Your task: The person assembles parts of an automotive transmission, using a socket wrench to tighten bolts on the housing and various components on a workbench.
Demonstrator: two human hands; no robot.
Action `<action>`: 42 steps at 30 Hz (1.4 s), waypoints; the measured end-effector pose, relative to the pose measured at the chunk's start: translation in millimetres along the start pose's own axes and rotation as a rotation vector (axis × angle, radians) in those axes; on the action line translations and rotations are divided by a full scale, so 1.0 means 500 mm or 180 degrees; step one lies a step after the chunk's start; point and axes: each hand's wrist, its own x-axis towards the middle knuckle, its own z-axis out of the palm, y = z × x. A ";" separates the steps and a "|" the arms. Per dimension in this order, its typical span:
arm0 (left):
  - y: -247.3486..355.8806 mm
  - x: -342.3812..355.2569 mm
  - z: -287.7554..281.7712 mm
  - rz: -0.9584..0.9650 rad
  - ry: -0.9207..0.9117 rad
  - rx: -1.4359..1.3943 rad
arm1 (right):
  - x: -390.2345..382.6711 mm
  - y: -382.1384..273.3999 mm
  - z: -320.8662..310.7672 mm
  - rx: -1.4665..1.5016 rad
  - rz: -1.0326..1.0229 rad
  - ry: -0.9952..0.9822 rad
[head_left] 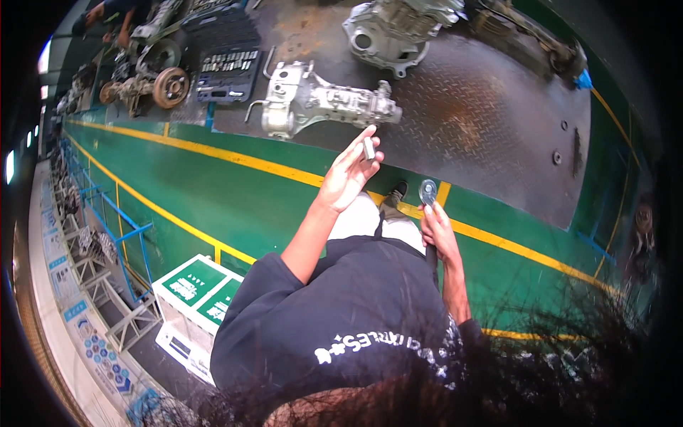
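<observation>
My left hand [347, 174] is raised in front of me with its fingers partly extended. A small silvery metal socket [368, 149] rests against those fingers, held by them. Lower and to the right, my right hand [440, 231] is wrapped round the handle of a ratchet wrench [427, 191], whose round head points up and away from me. Just beyond my left fingertips, a gearbox [324, 103] of bare metal lies on the dark steel table [491, 142]. The socket and the ratchet are apart.
An open socket set case [228, 75] sits left of the gearbox. Farther back stands a larger metal housing [391, 35]. A rusty brake drum assembly [171, 87] is at the far left, where another person's arm [124, 32] shows. Small rings [557, 157] lie at the table's right.
</observation>
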 end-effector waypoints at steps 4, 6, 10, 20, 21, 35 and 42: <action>-0.077 -0.020 0.000 -0.0258 -0.0077 0.1120 | -0.021 -0.053 0.031 0.0923 -0.0737 -0.0286; -0.100 -0.023 0.009 -0.0166 -0.0010 0.2164 | -0.028 -0.086 0.027 0.0944 -0.0862 -0.0495; -0.140 -0.037 0.103 0.0206 -0.0181 0.2275 | -0.028 -0.109 0.022 0.2097 -0.0635 -0.1888; -0.179 -0.017 0.171 0.1076 0.0206 0.2918 | -0.042 -0.115 0.042 0.0671 -0.0887 -0.1062; -0.179 -0.015 0.176 0.1069 0.0482 0.2850 | -0.043 -0.118 0.044 0.0404 -0.1030 -0.0924; -0.180 0.004 0.173 0.1541 0.0849 0.3240 | -0.051 -0.148 0.061 -0.0142 -0.1281 -0.0541; -0.116 0.002 0.144 0.0336 0.0250 0.3455 | -0.047 -0.181 0.021 -0.1600 -0.1384 -0.0312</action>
